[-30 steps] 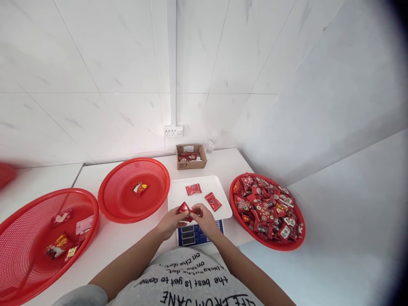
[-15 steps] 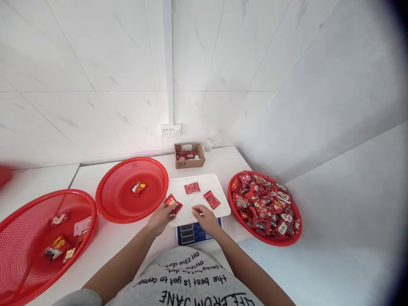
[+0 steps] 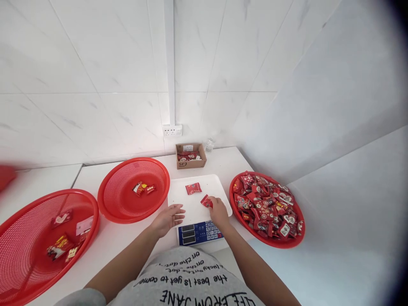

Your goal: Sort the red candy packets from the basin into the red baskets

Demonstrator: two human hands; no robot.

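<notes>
We judge the sorting-like handling as early; the red mesh basket on the right [image 3: 270,243] carries a high packet heap [image 3: 267,208], whereas the red mesh basket left of the scale [image 3: 127,208] has just a yellow-and-red packet [image 3: 138,188] and a small red packet [image 3: 149,189], side by side; the near-left basket [image 3: 19,238] holds a few more; the far cardboard box [image 3: 193,165] has red packets in it too; on the white weighing pan [image 3: 180,197] of the digital scale [image 3: 197,233] we count two, one in hand, one not yet picked up.

Right hand [image 3: 218,212]: fingers closed on the right end of the gripped red packet [image 3: 206,201], which pokes out to the left of the fingertips; we cannot tell whether it touches the pan; thumb placement unclear; the flat red packet [image 3: 194,188] lies farther and left, apart from those fingers; left hand [image 3: 166,219]: fingers loosely spread at the pan's near-left edge, nothing visible in them.
</notes>
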